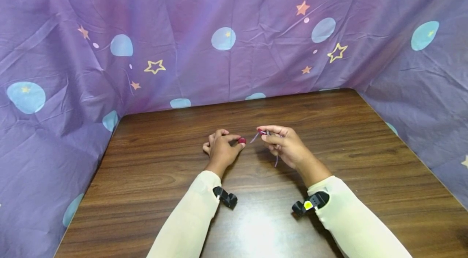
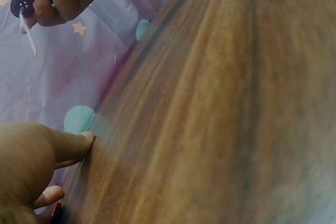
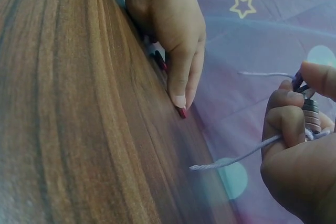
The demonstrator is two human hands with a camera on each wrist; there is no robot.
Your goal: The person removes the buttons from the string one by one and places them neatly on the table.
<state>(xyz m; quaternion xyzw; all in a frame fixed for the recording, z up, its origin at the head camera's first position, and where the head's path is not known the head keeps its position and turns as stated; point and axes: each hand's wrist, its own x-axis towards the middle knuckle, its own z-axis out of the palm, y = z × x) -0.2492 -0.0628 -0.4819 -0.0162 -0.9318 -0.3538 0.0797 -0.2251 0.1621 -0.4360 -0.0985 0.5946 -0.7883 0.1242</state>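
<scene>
My left hand (image 1: pixel 222 150) is low over the table, its thumb and index finger pinching a round red button (image 1: pixel 242 140) at the rim. In the right wrist view that button (image 3: pixel 182 113) stands on edge at the fingertips, against the wood. Raised to the right, my right hand (image 1: pixel 287 144) pinches a dark red button (image 1: pixel 261 131) with a pale lilac string (image 2: pixel 29 38) through one of its holes. Behind this button, a stack of several buttons (image 3: pixel 311 115) sits among the curled fingers. The string's other end (image 3: pixel 236 156) hangs below the right hand.
A brown wood-grain table (image 1: pixel 175 168) lies under both hands. Purple cloth (image 1: pixel 197 6) with stars and planets hangs behind it and along both sides. Another red-and-dark piece (image 3: pixel 160 60) shows beneath the left hand. Black wrist cameras (image 1: pixel 225 198) are strapped over pale sleeves.
</scene>
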